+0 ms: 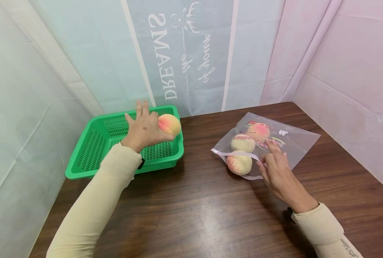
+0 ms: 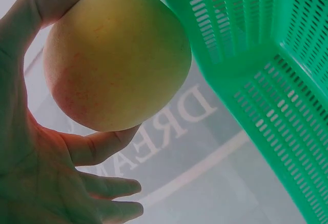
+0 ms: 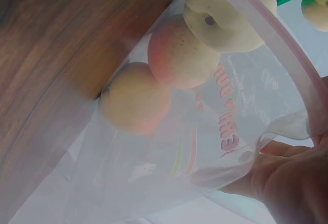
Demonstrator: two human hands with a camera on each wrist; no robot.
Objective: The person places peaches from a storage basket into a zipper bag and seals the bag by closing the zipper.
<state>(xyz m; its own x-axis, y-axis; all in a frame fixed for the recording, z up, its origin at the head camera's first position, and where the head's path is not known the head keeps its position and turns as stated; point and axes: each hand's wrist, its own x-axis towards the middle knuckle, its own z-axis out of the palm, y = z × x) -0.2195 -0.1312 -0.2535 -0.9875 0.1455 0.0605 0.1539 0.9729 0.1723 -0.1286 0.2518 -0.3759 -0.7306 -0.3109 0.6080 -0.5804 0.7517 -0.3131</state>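
My left hand point(image 1: 143, 129) pinches a yellow-and-pink peach point(image 1: 170, 124) between thumb and index finger, over the right end of a green plastic basket point(image 1: 78, 152). Its other fingers stretch away from the fruit, as the left wrist view shows point(image 2: 118, 55) from the peach's underside. On the right, my right hand point(image 1: 279, 175) grips the mouth edge of a clear zip bag point(image 1: 297, 140), keeping it raised. Three peaches lie in a row in the bag: one deep inside point(image 3: 136, 98), one in the middle point(image 3: 182, 52) and one at the mouth point(image 3: 225, 16).
Everything stands on a dark wooden table point(image 1: 191, 215). Behind it hangs a pale curtain point(image 1: 191, 53) with white lettering, and light sheeting point(image 1: 349, 89) closes off the right side. A white slider point(image 1: 214, 151) sits at the left corner of the bag's mouth.
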